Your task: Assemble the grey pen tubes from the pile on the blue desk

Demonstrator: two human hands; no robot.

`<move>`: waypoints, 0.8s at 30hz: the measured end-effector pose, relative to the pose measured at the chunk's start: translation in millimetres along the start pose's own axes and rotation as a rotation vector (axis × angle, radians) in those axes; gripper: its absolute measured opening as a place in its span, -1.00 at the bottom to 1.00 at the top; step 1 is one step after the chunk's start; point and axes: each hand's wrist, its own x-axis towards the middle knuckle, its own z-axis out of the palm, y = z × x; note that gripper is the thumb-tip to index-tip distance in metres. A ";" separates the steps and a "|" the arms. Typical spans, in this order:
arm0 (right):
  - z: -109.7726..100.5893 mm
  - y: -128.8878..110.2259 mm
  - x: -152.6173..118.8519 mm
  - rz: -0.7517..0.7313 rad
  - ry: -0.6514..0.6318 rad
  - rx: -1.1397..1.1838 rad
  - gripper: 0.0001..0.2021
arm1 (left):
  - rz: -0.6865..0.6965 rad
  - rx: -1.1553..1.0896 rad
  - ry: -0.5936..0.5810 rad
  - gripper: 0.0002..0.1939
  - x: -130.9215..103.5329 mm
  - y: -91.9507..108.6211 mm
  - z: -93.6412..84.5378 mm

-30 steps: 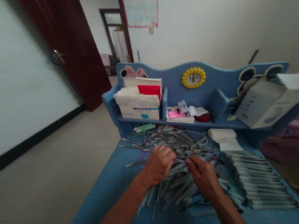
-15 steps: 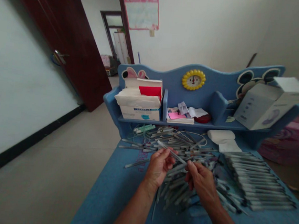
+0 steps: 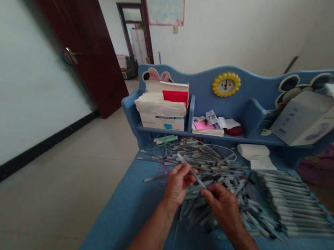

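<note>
A slim, translucent pen barrel (image 3: 198, 179) slants between my two hands above the desk, its pale end up and to the left. My left hand (image 3: 178, 183) pinches it near its middle between thumb and fingers. At the lower end, my right hand (image 3: 222, 203) closes thumb and fingertips round it, hiding that tip. Beneath and beyond both hands lies a loose pile of similar pens (image 3: 200, 210), some with dark ends. Further back, more clear barrels (image 3: 205, 157) lie in a heap.
A neat row of pens (image 3: 302, 203) lies at the right. Behind it is a white paper roll (image 3: 253, 152). The blue desk's shelf (image 3: 172, 132) carries a mask box (image 3: 163, 121), papers (image 3: 207, 131) and a white carton (image 3: 303, 116). A yellow clock (image 3: 226, 84) sits above.
My right hand has shifted slightly down and left along with the pen's lower end. Both hands keep their hold. The camera view has tilted a little, and the surroundings shift right.
</note>
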 end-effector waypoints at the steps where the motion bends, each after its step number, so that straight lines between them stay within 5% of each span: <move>1: 0.5 -0.7 -0.8 -0.031 0.028 -0.048 -0.74 | 0.004 0.003 0.009 -0.75 -0.6 0.6 -0.1; 5: 1.6 -2.9 -3.4 -0.048 0.032 -0.086 -0.76 | 0.024 0.007 0.037 -0.74 -1.6 2.0 -2.5; 11: 4.0 -2.0 -5.0 0.072 -0.186 0.166 -0.57 | 0.064 -0.001 0.016 -0.74 -0.7 0.8 -7.4; 15: 6.7 -4.2 -4.2 0.115 -0.143 0.322 -0.75 | 0.070 -0.001 0.025 -0.75 -1.2 0.2 -8.0; 24: 7.7 -7.0 -3.0 0.162 -0.160 0.407 -0.67 | 0.066 -0.011 0.041 -0.75 -0.8 -0.4 -8.1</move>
